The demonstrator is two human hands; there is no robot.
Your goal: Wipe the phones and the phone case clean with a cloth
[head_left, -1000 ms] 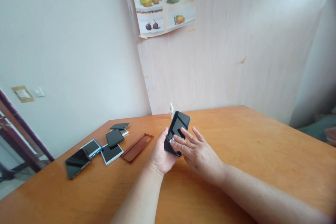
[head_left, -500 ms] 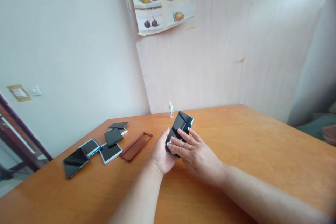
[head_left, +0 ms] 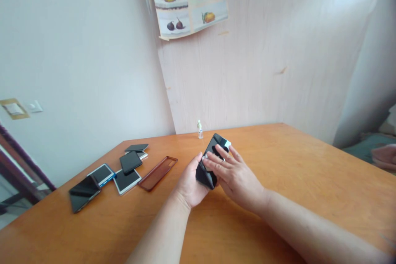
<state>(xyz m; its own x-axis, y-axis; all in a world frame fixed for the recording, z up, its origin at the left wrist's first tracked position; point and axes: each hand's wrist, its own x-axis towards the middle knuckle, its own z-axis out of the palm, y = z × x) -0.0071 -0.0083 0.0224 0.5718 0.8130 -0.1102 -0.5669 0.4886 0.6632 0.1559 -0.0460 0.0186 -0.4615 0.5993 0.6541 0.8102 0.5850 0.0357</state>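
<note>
My left hand (head_left: 190, 183) is closed around the lower left side of a black phone (head_left: 204, 175), which it holds tilted above the wooden table, screen up. Over that glossy screen lies my right hand (head_left: 233, 173), its fingers stretched out and close together. A small white wipe (head_left: 205, 158) shows under those fingertips, pressed to the glass and mostly hidden. The fingers also cover part of the phone's right side. A light reflection sits at its upper right corner.
Left on the table (head_left: 309, 181) lie several phones, among them a black one (head_left: 85, 193), a white-framed one (head_left: 126, 180) and a dark one (head_left: 130, 162). Beside them is a reddish-brown phone case (head_left: 157, 174). A small clear pump bottle (head_left: 200, 131) stands near the back edge.
My right hand has slid up the phone's screen with the white wipe, baring the lower part of the glass. My left hand keeps its hold. The view has shifted slightly right.
</note>
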